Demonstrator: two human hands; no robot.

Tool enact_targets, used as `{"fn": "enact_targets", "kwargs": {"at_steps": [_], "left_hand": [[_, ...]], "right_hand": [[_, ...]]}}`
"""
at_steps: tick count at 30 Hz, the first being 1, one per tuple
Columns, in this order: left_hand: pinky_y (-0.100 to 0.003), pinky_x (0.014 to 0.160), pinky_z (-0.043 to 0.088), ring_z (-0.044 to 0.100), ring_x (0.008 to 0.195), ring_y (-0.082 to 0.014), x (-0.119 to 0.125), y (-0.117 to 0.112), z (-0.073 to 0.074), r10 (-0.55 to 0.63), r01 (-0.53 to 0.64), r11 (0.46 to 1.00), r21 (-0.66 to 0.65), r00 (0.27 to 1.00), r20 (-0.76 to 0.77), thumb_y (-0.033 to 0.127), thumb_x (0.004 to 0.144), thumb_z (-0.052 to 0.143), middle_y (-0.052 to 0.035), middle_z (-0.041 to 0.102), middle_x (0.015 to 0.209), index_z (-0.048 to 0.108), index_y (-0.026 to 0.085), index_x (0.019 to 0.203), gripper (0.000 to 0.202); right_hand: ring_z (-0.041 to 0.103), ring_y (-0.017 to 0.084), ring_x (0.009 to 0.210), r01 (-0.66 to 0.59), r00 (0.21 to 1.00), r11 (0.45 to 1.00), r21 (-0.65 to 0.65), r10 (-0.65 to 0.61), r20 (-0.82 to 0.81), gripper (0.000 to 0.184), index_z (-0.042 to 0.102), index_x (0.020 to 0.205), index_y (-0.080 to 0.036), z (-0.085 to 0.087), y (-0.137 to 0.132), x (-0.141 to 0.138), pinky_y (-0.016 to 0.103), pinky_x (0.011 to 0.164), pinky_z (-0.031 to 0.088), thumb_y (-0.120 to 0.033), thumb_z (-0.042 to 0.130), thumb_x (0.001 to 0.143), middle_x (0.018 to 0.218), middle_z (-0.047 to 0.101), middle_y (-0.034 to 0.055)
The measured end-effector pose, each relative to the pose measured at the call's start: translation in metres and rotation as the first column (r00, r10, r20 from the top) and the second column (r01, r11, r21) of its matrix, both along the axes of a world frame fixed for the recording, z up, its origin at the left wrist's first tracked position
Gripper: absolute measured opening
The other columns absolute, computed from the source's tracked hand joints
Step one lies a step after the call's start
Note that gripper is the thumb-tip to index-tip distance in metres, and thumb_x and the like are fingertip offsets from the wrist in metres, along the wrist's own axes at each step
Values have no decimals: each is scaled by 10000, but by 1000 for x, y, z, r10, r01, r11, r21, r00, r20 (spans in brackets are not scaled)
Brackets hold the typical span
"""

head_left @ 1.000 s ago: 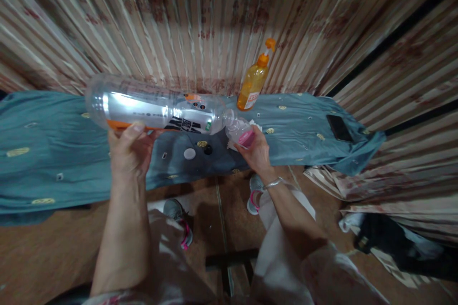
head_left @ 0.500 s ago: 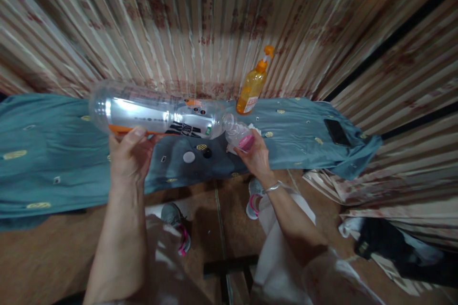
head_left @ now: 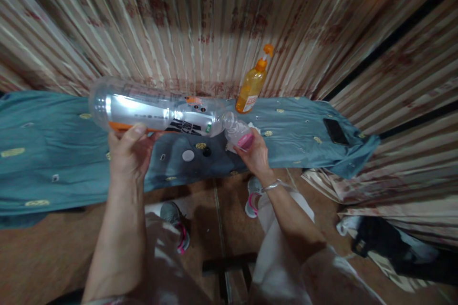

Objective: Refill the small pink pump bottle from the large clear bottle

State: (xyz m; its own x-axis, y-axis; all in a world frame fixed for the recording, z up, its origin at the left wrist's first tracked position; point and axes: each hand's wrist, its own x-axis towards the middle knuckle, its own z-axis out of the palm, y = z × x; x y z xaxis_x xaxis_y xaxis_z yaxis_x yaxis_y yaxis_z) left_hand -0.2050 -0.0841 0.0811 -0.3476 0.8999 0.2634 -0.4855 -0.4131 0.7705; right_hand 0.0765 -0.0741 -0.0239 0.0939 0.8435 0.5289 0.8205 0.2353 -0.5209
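My left hand (head_left: pixel 131 150) is closed round the lower side of a large clear plastic bottle (head_left: pixel 143 109) with a silver and orange label, held nearly on its side. Its neck points right and meets the mouth of a small clear bottle (head_left: pixel 236 131) with a pink label. That small bottle tilts up to the left, and my right hand (head_left: pixel 255 152) grips it from the right. Whether liquid passes between them I cannot tell. Below the large bottle, a white cap (head_left: pixel 188 155) and a black cap (head_left: pixel 206 151) lie on the cloth.
A blue-green patterned cloth (head_left: pixel 296 128) covers the long narrow surface. An orange pump bottle (head_left: pixel 252 86) stands at its back, with a phone (head_left: pixel 335 131) at the right. Pleated curtains (head_left: pixel 179 24) hang behind. Dark fabric (head_left: pixel 390 245) lies low at the right.
The whole view has shifted very slightly. Both hands keep hold of their bottles, mouth to mouth, in almost the same position.
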Motion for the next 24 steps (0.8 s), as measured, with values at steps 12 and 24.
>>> {"fn": "enact_targets", "kwargs": {"at_steps": [12,24], "left_hand": [[-290,614,590,634,641,-149,3,-2,2,-7,7,1000,20,1000,-9,184,466,807,34,652,656,620,275,1058,628],[-292,640,584,651,731,-180,3,-2,3,5,-5,1000,5,1000,-18,184,454,794,19,675,715,638,276,1019,594]], "right_hand": [[516,285,1217,-1,1000,1000,-28,1,-16,725,396,1303,-132,4,-2,0,468,1020,432,-324,741,695,1262,561,174],[527,281,1200,4,1000,1000,-28,-4,-18,709,411,1289,-140,6,-4,-1,465,1013,439,-311,751,690,1250,567,161]]}}
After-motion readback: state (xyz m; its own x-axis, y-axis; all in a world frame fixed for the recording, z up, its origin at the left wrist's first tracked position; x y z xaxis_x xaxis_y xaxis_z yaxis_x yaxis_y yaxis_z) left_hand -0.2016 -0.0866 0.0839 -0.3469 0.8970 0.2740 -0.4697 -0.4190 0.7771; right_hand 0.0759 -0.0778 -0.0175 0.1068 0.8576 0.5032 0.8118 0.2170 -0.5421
